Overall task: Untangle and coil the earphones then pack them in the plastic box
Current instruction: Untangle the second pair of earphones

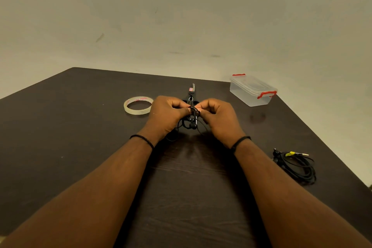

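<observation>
Nearest the viewer, two bare forearms reach out over the dark tabletop (80,147), each wrist wearing a thin black band. To the right of the right forearm, well apart from the hands, lies a second black cable bundle (296,165) with a yellow-marked plug. Between the hands hangs the tangled set of black earphones (192,121): the left hand (167,115) and the right hand (217,117) both pinch the cord near the top of the knot with curled fingers, while loose loops and an earbud dangle below, just above the tabletop. The likely risk is pulling the two pinched strands apart too hard, which would tighten the knot or strain the thin wire. Just behind the hands lie scissors (192,89); a trailing loop could snag them. Left of the hands sits a tape roll (138,105), and farther right the closed plastic box (252,90).
</observation>
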